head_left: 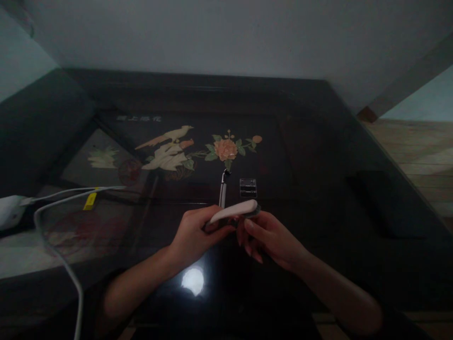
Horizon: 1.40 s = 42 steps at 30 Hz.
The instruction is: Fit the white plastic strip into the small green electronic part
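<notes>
Down at the centre of the view, the left hand (193,236) curls its fingers around the near end of a pale, slim oblong device (234,211), thumb on its underside, and the right hand (269,236) meets it from the other side, fingertips closed on the far end where a darker part shows beneath the white shell. So both hands are gripping the same piece, holding it just above the dark glossy desk (318,141). What the device is, I cannot tell in this dim light. Just beyond it, lying on the desk, there's a thin pen-like stick (222,189) pointing away from the person, and right beside that to the right, a small dark block with shiny cells (248,187). Further out, the desk top carries an inlaid picture: a pink flower (225,149) and a pale bird (170,137). Off to the left, a white cable (63,264) with a yellow tag (89,201) loops across from a white plug (9,211). A bright lamp reflection (193,280) sits between the forearms.
</notes>
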Tool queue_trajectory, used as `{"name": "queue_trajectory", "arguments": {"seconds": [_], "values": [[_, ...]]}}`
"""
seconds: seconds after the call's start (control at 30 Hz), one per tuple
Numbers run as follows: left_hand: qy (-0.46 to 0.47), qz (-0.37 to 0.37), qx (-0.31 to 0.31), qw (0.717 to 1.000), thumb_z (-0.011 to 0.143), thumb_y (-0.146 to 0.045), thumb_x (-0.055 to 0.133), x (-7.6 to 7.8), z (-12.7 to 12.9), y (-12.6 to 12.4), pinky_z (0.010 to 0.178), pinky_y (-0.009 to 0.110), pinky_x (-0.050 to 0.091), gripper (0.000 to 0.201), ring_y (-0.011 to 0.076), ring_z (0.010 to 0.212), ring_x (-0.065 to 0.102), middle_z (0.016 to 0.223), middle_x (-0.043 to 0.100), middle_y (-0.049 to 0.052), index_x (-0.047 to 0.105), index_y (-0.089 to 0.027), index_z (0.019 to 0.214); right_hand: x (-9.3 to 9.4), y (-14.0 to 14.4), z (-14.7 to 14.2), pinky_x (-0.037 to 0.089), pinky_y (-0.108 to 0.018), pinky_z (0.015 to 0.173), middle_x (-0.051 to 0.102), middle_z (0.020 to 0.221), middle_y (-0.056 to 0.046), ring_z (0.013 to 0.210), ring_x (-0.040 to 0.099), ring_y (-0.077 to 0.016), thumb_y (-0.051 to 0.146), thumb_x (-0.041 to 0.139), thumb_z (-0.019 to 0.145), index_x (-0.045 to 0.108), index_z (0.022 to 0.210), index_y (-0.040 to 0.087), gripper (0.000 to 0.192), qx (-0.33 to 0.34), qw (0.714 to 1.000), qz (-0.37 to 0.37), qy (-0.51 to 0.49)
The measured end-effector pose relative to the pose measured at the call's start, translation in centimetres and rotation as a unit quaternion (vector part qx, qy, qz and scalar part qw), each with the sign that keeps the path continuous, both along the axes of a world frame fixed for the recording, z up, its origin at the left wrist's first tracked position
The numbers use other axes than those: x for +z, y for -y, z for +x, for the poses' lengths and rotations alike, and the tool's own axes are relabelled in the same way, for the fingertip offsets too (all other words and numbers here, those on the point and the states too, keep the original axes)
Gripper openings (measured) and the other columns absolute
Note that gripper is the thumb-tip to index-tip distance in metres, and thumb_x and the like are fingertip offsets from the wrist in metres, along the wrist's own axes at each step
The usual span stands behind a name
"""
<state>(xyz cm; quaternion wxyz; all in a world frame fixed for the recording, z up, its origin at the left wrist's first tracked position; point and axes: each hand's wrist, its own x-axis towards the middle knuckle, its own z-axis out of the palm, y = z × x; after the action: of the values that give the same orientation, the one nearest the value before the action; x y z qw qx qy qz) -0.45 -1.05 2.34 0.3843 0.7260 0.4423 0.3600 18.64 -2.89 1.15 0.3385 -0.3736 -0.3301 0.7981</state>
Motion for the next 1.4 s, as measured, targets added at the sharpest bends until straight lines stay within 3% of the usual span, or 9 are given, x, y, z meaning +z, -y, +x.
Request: {"name": "queue_trajectory", "arguments": {"seconds": [0.17, 0.4, 0.7, 0.8, 0.9, 1.17, 1.4], "values": [[-0.020, 0.019, -0.033, 0.999, 0.079, -0.015, 0.069, -0.2, -0.1, 0.1, 0.055, 0.016, 0.046, 0.008, 0.0092, 0.055, 0.059, 0.066, 0.070, -0.003, 0.074, -0.017, 0.084, 0.2, 0.1, 0.0, 0.043, -0.014, 0.035, 0.062, 0.066, 0.003, 0.045, 0.054, -0.0060, 0.049, 0.081, 0.072, 0.063, 0.097, 0.015, 0.045, 0.011, 0.999, 0.030, 0.038], [-0.027, 0.010, -0.048, 0.998, 0.082, -0.020, 0.067, -0.2, -0.2, 0.0, 0.060, 0.018, 0.051, 0.009, 0.0123, 0.063, 0.068, 0.075, 0.077, 0.002, 0.075, -0.016, 0.086, 0.5, 0.1, 0.0, 0.043, -0.014, 0.035, 0.063, 0.067, 0.003, 0.046, 0.054, -0.0061, 0.049, 0.080, 0.073, 0.062, 0.101, 0.015, 0.048, 0.023, 0.999, 0.012, 0.042], [-0.036, -0.015, -0.055, 0.998, 0.082, -0.019, 0.064, -0.3, -0.1, 0.1, 0.059, 0.018, 0.048, 0.013, 0.0113, 0.061, 0.063, 0.071, 0.071, -0.001, 0.074, -0.018, 0.090, 0.3, 0.2, 0.1, 0.042, -0.015, 0.037, 0.062, 0.066, 0.003, 0.046, 0.053, -0.0058, 0.050, 0.078, 0.075, 0.063, 0.096, 0.015, 0.043, 0.023, 0.999, 0.017, 0.032], [-0.037, -0.047, -0.038, 0.998, 0.080, -0.020, 0.065, -0.1, 0.0, 0.1, 0.052, 0.017, 0.040, 0.018, 0.0084, 0.051, 0.048, 0.058, 0.052, -0.008, 0.071, -0.019, 0.098, 0.2, -0.1, 0.3, 0.041, -0.015, 0.038, 0.061, 0.065, 0.004, 0.046, 0.053, -0.0060, 0.049, 0.078, 0.075, 0.064, 0.097, 0.016, 0.042, 0.002, 0.999, 0.018, 0.030], [-0.010, -0.097, -0.018, 0.995, 0.080, -0.021, 0.066, 0.2, 0.3, 0.1, 0.050, 0.017, 0.035, 0.032, 0.0074, 0.050, 0.038, 0.059, 0.036, -0.011, 0.063, -0.018, 0.111, 0.3, -0.5, 0.6, 0.038, -0.015, 0.039, 0.060, 0.064, 0.004, 0.046, 0.052, -0.0061, 0.048, 0.076, 0.078, 0.065, 0.103, 0.017, 0.041, -0.046, 0.998, 0.013, 0.039], [0.089, -0.220, -0.080, 0.968, 0.089, -0.019, 0.057, -0.4, 0.6, 0.9, 0.054, 0.019, 0.034, 0.069, 0.0091, 0.058, 0.039, 0.069, 0.039, -0.008, 0.026, -0.024, 0.151, 0.9, -1.4, 1.2, 0.031, -0.019, 0.041, 0.054, 0.058, 0.006, 0.046, 0.043, -0.0071, 0.052, 0.070, 0.083, 0.064, 0.102, 0.019, 0.039, -0.179, 0.981, 0.080, 0.009], [0.093, -0.233, -0.125, 0.960, 0.090, -0.014, 0.056, -1.0, 0.7, 1.6, 0.057, 0.020, 0.034, 0.081, 0.0096, 0.062, 0.039, 0.072, 0.040, -0.007, 0.015, -0.037, 0.156, 1.0, -1.4, 1.4, 0.025, -0.020, 0.042, 0.052, 0.057, 0.007, 0.045, 0.038, -0.0063, 0.050, 0.070, 0.083, 0.062, 0.105, 0.020, 0.038, -0.207, 0.970, 0.124, -0.024]]}}
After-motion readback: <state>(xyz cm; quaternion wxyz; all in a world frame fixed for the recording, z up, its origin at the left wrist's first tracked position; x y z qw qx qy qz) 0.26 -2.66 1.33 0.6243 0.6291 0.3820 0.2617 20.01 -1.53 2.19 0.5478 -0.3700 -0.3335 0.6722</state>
